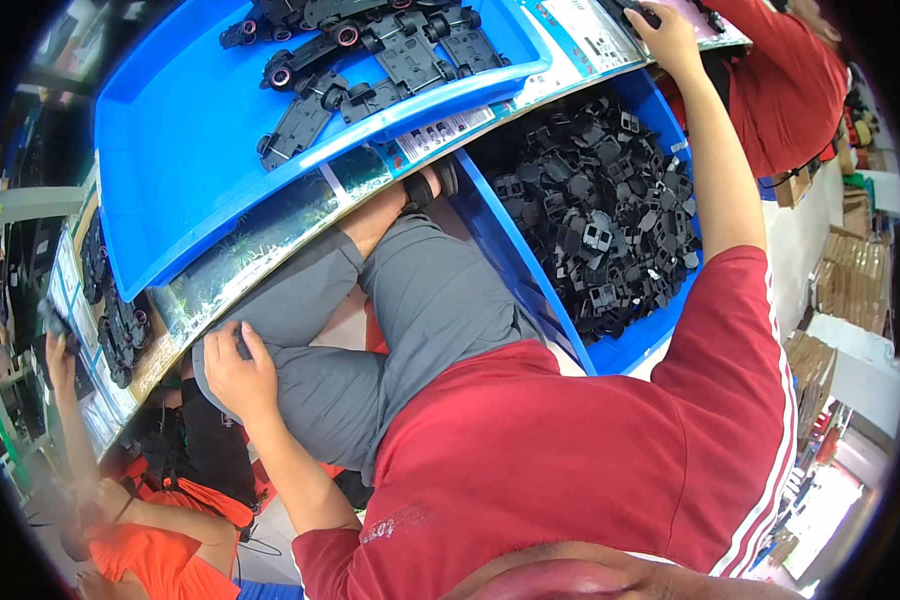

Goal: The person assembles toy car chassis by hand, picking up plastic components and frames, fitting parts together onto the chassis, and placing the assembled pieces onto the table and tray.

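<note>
My left hand [240, 372] is over my grey-trousered thigh, close to the table's near edge. Its fingers are curled, with a small dark patch between thumb and forefinger that I cannot make out. My right hand [667, 38] reaches to the far right of the table, fingers bent round a black plastic part [647, 14]. In the middle, a blue tray [185, 135] rests on the table and holds several black toy car chassis [407, 58] with wheels, grouped at its far right side.
Below the table's right side, a deep blue bin [530, 265] holds a heap of small black plastic parts [595, 225]. More black toy cars [125, 330] lie left of the tray. A person in orange [160, 550] sits at the lower left, another in red [785, 85] at the upper right.
</note>
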Motion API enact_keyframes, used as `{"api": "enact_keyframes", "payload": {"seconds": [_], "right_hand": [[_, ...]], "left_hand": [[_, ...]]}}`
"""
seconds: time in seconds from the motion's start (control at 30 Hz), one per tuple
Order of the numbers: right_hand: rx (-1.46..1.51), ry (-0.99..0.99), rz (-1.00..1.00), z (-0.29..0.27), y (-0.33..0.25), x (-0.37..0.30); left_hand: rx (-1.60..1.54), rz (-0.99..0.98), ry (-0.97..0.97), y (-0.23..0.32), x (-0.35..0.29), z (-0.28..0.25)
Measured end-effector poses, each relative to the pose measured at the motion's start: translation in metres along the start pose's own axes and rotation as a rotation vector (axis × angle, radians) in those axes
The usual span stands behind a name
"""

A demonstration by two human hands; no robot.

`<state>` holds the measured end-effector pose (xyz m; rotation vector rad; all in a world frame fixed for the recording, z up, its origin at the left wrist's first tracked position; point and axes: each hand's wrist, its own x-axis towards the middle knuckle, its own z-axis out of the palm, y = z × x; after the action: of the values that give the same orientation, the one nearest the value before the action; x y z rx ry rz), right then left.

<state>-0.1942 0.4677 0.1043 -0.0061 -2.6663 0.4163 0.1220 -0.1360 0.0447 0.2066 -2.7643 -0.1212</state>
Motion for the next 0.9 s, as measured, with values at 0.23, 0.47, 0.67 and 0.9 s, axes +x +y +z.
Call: {"api": "enact_keyframes", "payload": {"seconds": [0.23,0.47,0.67,0.9], "right_hand": [[0.011,0.027,0.041,0.005,-0.001,-0.003],[-0.03,0.069,-0.004,0.012,0.008,-0.005],[0.036,0.031,0.043,0.007,0.006,-0.002],[0.0,0.02,0.0,0.018,0.012,-0.002]], "left_hand": [[-0.006,-0.005,-0.016,0.002,0.001,0.0],[-0.002,0.008,-0.001,0.001,0.001,0.0],[-0.008,0.006,-0.005,-0.001,0.0,0.001],[0.004,-0.002,-0.001,0.0,-0.001,-0.002]]}}
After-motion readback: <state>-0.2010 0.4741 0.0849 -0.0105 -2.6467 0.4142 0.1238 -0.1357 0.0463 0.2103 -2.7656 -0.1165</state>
